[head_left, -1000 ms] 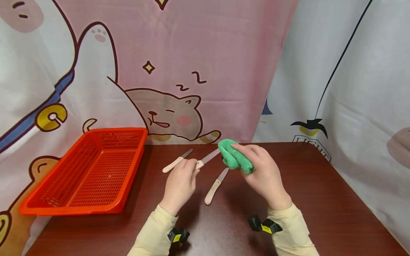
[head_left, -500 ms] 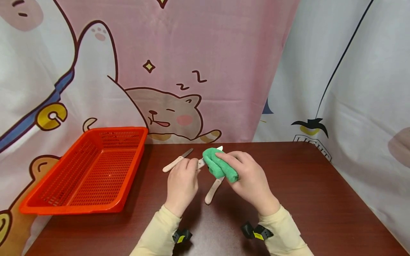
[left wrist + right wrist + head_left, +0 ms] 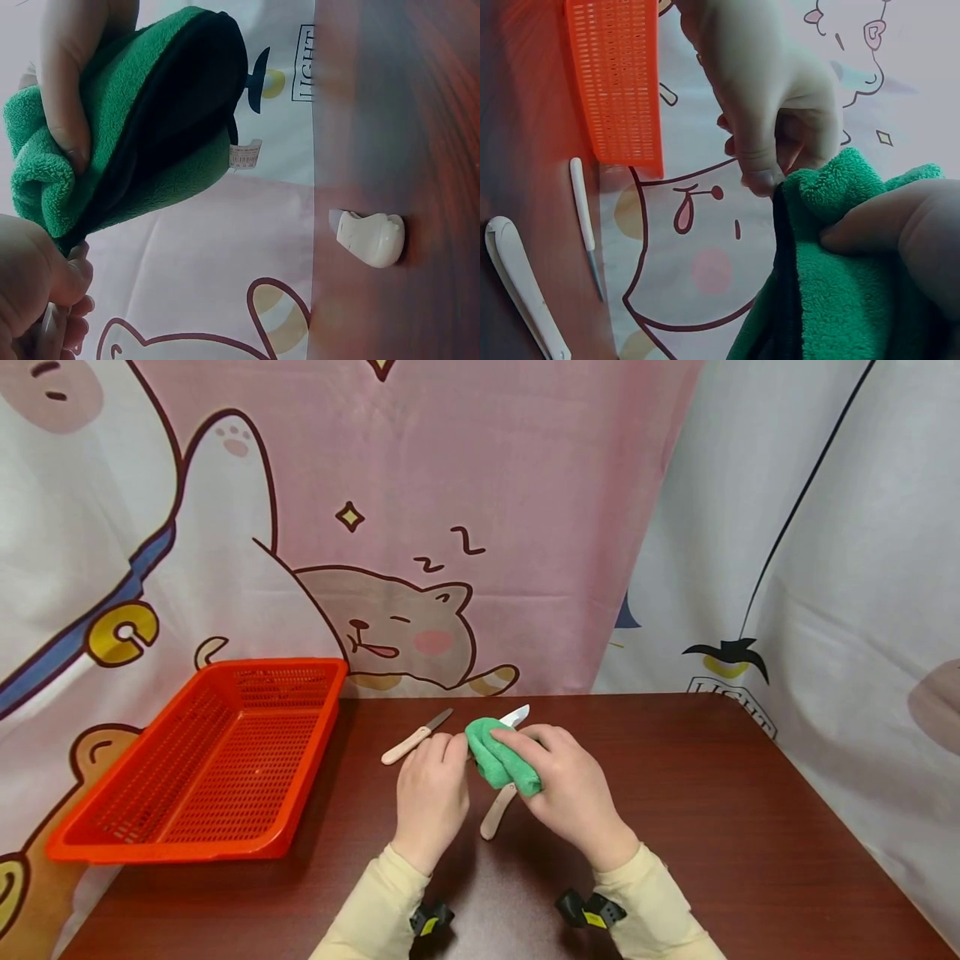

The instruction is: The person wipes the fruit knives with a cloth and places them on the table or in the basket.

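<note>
My left hand (image 3: 429,797) grips a knife by its handle, which the fingers mostly hide; part of the handle (image 3: 51,330) shows in the left wrist view. Its blade (image 3: 517,716) points up to the right, the tip showing past a green cloth (image 3: 501,762). Folded over the middle of that blade, the cloth is pinched by my right hand (image 3: 573,797), thumb on its near side. Close to my left hand in the right wrist view is the cloth's dark-edged fold (image 3: 786,247). Beneath the cloth lies a pale-handled knife (image 3: 497,814), its blade hidden in the head view.
Another pale-handled knife (image 3: 406,747) lies on the brown table (image 3: 720,827), left of my hands. An orange plastic basket (image 3: 300,777) stands at the table's left side. Behind the table hangs a printed curtain (image 3: 562,527) with cartoon animals.
My right hand has brought the cloth left and down from the blade's tip toward the handle, uncovering the tip. My left hand has shifted slightly right, still holding the knife.
</note>
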Available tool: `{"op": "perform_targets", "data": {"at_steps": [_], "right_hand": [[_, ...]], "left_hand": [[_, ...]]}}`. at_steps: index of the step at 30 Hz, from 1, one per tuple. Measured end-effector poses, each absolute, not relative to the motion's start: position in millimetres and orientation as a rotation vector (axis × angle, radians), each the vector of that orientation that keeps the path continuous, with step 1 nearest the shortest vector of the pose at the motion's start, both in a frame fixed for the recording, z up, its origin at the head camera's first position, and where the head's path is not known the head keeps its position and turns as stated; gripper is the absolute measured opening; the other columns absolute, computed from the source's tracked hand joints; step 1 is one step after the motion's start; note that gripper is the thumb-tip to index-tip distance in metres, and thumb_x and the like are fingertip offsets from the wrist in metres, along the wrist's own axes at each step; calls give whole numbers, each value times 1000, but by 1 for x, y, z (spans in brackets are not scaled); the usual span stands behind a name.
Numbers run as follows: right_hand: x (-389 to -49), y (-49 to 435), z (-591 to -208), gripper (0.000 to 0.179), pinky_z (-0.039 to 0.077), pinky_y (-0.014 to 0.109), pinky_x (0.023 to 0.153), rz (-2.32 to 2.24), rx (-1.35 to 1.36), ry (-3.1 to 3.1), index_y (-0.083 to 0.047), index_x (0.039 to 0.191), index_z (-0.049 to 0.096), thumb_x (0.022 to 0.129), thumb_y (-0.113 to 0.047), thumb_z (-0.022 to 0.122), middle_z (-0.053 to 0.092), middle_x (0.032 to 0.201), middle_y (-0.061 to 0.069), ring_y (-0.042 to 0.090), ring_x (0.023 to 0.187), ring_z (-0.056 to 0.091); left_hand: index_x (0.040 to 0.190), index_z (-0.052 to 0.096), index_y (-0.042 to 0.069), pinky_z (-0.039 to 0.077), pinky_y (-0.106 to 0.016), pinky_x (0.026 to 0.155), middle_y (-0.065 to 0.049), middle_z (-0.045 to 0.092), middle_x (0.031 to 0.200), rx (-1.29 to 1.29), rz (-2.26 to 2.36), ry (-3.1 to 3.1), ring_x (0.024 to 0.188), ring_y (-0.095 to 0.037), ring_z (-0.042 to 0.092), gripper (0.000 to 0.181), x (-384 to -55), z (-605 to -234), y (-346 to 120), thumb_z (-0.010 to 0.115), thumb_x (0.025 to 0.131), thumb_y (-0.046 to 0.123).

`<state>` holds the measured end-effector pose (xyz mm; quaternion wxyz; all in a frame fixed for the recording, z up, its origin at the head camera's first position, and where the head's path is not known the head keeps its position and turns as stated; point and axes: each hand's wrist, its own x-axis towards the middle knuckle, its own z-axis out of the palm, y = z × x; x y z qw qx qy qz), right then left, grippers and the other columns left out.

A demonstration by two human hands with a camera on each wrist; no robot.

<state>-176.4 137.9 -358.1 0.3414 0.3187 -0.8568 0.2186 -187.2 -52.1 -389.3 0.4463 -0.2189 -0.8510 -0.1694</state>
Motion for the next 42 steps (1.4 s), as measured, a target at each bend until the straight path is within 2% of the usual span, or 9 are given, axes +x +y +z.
{"op": "perform_targets", "data": {"at_steps": [12, 19, 31, 42], "right_hand": [[-180, 141, -360, 66, 54, 40, 71, 584, 773, -2250, -21, 126, 67, 66, 2, 83, 63, 107, 7, 27, 96, 60], [-184, 149, -358, 68, 54, 42, 70, 594, 727, -2229, -20, 126, 68, 65, 8, 80, 63, 106, 8, 29, 96, 60], [-189, 165, -354, 65, 53, 45, 75, 592, 666, -2213, -17, 124, 68, 65, 11, 76, 64, 104, 11, 32, 96, 61], [-191, 176, -351, 67, 52, 47, 75, 592, 604, -2240, -18, 126, 67, 66, 11, 76, 64, 106, 12, 34, 96, 60]], "left_hand": [[99, 64, 2, 50, -40, 64, -10, 59, 85, -551, -469, -2070, 74, -29, 58, 17, -187, -390, -52, 71, 84, 3], [102, 64, 2, 50, -41, 65, -10, 59, 86, -547, -485, -2063, 75, -30, 58, 23, -187, -391, -52, 75, 82, 8], [102, 65, 2, 51, -41, 63, -11, 60, 87, -554, -493, -2037, 75, -30, 59, 31, -188, -391, -53, 80, 76, 2], [102, 66, 2, 52, -41, 66, -12, 62, 87, -555, -505, -2058, 76, -30, 60, 27, -187, -389, -53, 79, 78, 1]]}}
